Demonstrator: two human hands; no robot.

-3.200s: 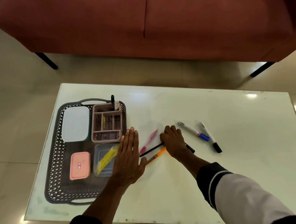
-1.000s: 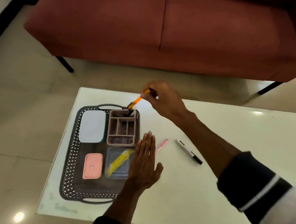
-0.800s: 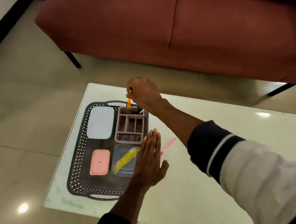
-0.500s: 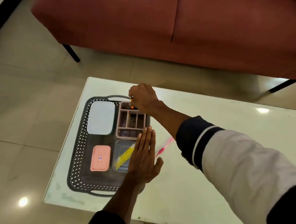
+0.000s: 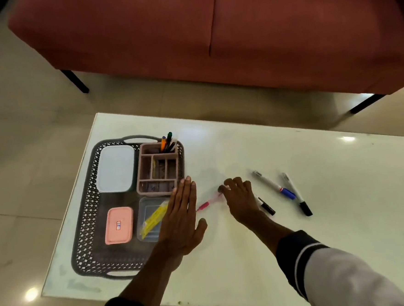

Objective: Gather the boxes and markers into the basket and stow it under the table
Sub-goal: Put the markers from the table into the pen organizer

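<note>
**Operator:** Head view. Which step is running?

**Technician:** Marker collection. The right hand [image 5: 241, 201] is reaching down over the pink pen [image 5: 209, 201] on the table [image 5: 322, 240]; its fingers are curling at the pen's far end. Whether they are already pinching it, I cannot tell; the pen is blurring there.

**Operator:** And the other hand?

**Technician:** The left hand [image 5: 180, 222] is lying flat, fingers straight and pressed together, holding nothing. It is overlapping the right rim of the basket [image 5: 86, 220], apparently steadying it.

**Operator:** Where are the task items sitting?

**Technician:** Inside the basket: the white box [image 5: 115, 168], the pink box [image 5: 118, 225], the clear box [image 5: 150, 218] and the compartment organiser [image 5: 159, 169], with several markers [image 5: 167, 142] standing upright in its rear slot. On the table, three are waiting: the black marker [image 5: 267, 208] partly under the right wrist, the blue-capped marker [image 5: 273, 185], and the black-capped marker [image 5: 296, 194] just beside it.

**Operator:** What is the next move requiring?

**Technician:** In my judgement, a firm pinch on the thin pink pen, a lift, then carrying it to the rear slot and dropping it in upright. The remaining three are calling for the same cycle before the basket is going under the table.

**Operator:** Arm pose?

**Technician:** Both forearms are extending forward from the near edge, the right angling inward toward the pen.
</note>
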